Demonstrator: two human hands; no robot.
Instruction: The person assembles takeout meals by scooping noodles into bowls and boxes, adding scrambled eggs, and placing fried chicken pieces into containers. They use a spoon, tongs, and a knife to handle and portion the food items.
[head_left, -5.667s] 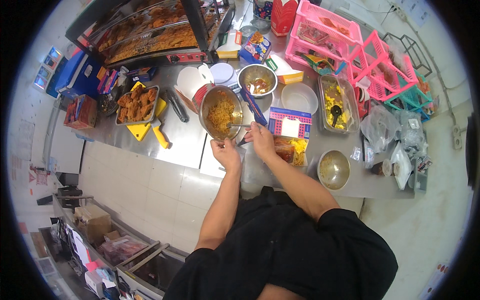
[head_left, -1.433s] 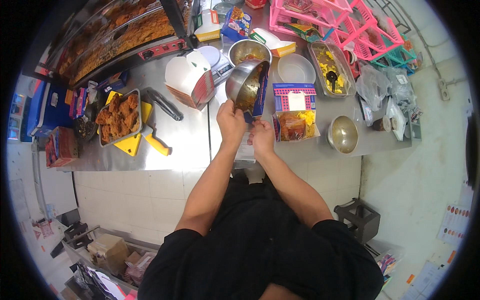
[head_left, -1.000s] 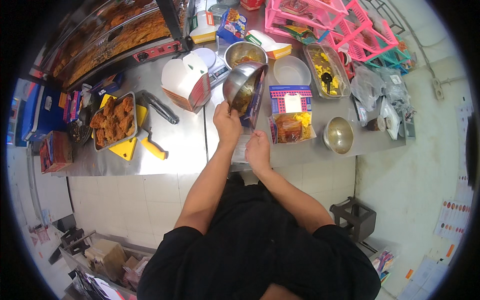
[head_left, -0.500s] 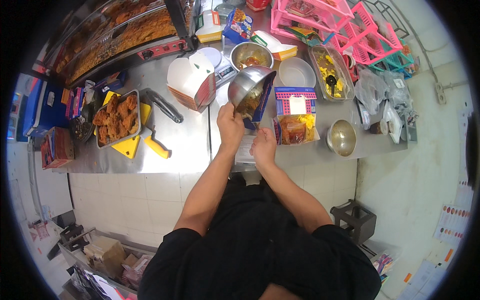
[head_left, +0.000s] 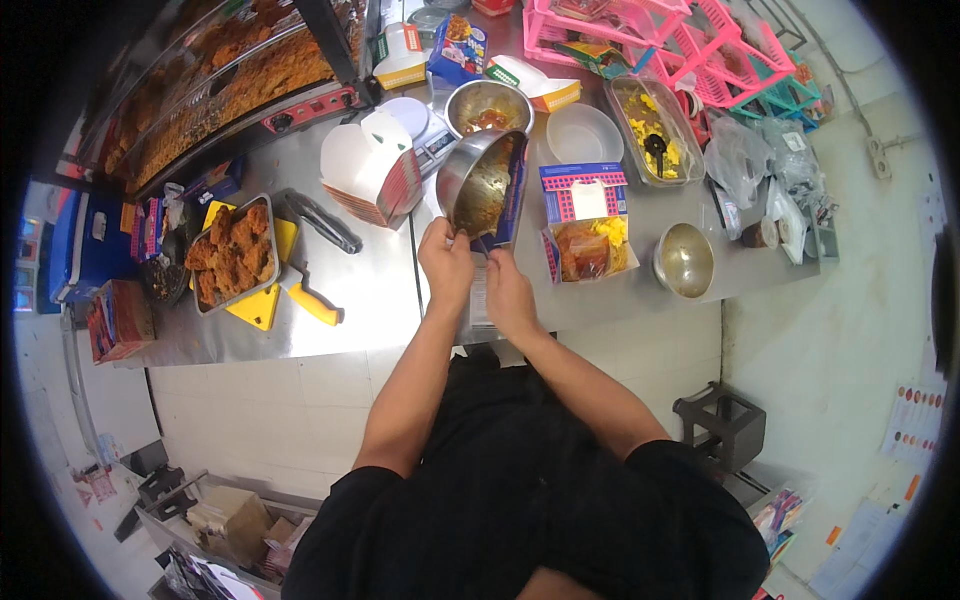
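Note:
My left hand [head_left: 446, 262] grips the rim of a steel mixing bowl [head_left: 470, 185], which is tipped on its side toward the right. Sauce residue coats the bowl's inside. Pressed against its mouth is a dark blue takeaway box [head_left: 514, 195], its lower end held by my right hand [head_left: 510, 292]. The box's contents are hidden from here. Just right of it stands an open takeaway box [head_left: 590, 245] with fried meat, a sauce packet and yellow pieces inside. Behind the tilted bowl sits a second steel bowl [head_left: 488, 108] with reddish sauce in it.
To the left, a tray of fried chicken [head_left: 235, 255] lies on a yellow board beside a yellow-handled knife [head_left: 312, 302] and tongs [head_left: 325, 222]. Stacked cartons [head_left: 372, 170] stand near a scale. At right are a white bowl [head_left: 584, 137], a yellow-food container [head_left: 655, 130] and a steel bowl [head_left: 684, 261].
The steel bowl has turned so that more of its inside shows. Both my hands and the blue box have shifted slightly, and the whole view has moved a little.

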